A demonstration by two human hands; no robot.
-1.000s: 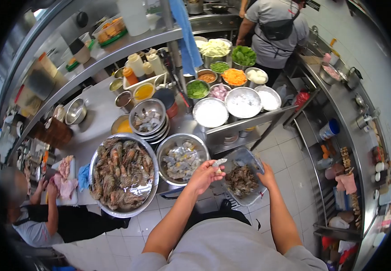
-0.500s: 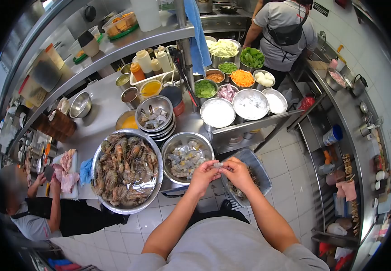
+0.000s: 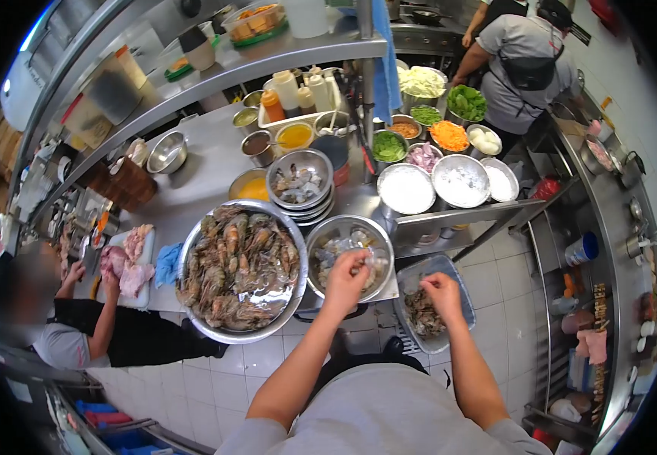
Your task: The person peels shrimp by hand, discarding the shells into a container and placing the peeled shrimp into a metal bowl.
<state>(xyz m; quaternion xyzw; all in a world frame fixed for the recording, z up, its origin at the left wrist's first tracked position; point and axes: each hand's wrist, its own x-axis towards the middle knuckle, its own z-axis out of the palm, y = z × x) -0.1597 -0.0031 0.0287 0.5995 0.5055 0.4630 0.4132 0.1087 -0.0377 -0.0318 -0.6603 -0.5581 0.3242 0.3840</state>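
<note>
My left hand (image 3: 347, 279) is over the steel bowl of peeled shrimp (image 3: 330, 252), its fingers pinched on a pale, translucent peeled shrimp (image 3: 376, 262). Over the grey plastic tub (image 3: 465, 282) is my right hand (image 3: 442, 294), fingers drawn together; whatever they may hold is too small to make out. Shrimp heads and shells (image 3: 422, 315) lie in that tub. Left of the bowl, a wide steel basin (image 3: 298, 299) is heaped with whole, unpeeled shrimp (image 3: 230, 262).
Behind the bowl stand stacked steel bowls (image 3: 300, 178), the top one holding shrimp. White-powder bowls (image 3: 406, 189) and vegetable containers (image 3: 450, 135) line the back right. At left, a co-worker (image 3: 78, 326) handles raw meat on a white board (image 3: 145, 296). Another person (image 3: 522, 68) stands behind.
My hands have moved apart: the left went over the bowl with the shrimp, the right over the tub of shells. The whole view has shifted, so the counter appears further right.
</note>
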